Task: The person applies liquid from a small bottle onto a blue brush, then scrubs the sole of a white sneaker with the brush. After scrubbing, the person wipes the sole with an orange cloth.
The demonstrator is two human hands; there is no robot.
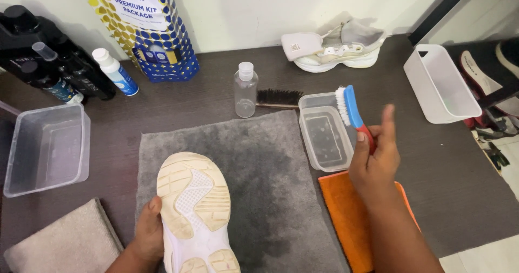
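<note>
Here the left hand (147, 235) grips the sneaker (195, 213), sole up

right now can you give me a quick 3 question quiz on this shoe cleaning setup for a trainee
1. True or false: the left hand holds the shoe with its sole facing up.
2. What does the right hand hold? A) a clear bottle B) a blue brush with white bristles C) an orange cloth
3. Fill in: the shoe is held over a ___ mat.

Key
1. True.
2. B: the blue brush, bristles over the small clear tub. The clear bottle stands on the table, and the orange cloth lies under the right wrist.
3. Grey.
</note>
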